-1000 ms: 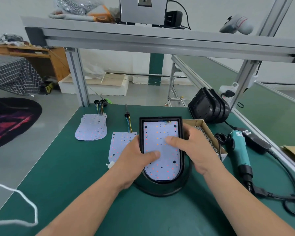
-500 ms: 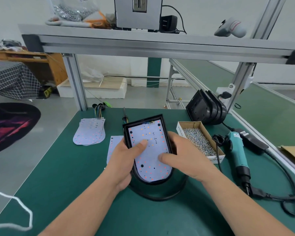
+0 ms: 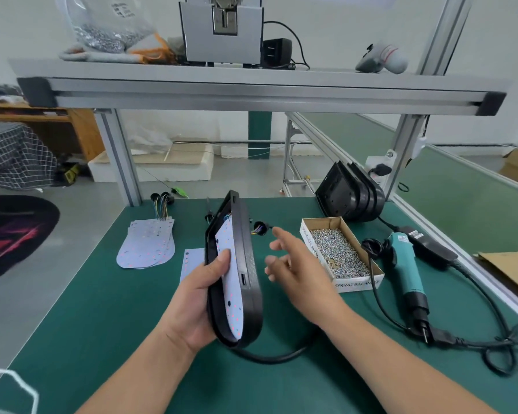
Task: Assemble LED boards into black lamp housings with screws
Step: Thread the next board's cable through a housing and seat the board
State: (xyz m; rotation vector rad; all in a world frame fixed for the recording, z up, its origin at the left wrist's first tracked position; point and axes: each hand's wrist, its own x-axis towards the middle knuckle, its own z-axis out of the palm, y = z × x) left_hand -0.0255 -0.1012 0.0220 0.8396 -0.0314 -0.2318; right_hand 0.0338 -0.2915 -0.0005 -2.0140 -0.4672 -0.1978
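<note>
Housing [image 3: 248, 264] up on edge in left grip [image 3: 201, 294], rounded end low and near, square end high and far, open face turned left. Left grip closed round the housing's near rim, thumb pressed flat on LED board [image 3: 233, 297] seated inside; other fingers hidden behind the shell. Unclear whether the low end touches the counter [image 3: 102, 324]. Thin black loop [image 3: 269, 358] on the counter just under that end. Small plug [image 3: 259, 228] with coloured wires beside the housing's back, near the far end. Right grip [image 3: 296, 270] open, fingers spread and loose, nothing in it, in the air between housing and box [image 3: 356, 283], touching neither; slightly blurred. Box of cardboard, full of screws [image 3: 335, 249], right of centre. Teal screwdriver [image 3: 404, 264] flat on the counter just right of the box, black cord trailing off to the right edge. Stack of spare housings [image 3: 350, 192] leaning at the far right, behind the box. Pile of spare boards [image 3: 147, 243] at far left, wires at its top edge; one more board [image 3: 192, 261] lying flat, partly hidden behind the left grip. Aluminium shelf [image 3: 251, 91] overhead.
</note>
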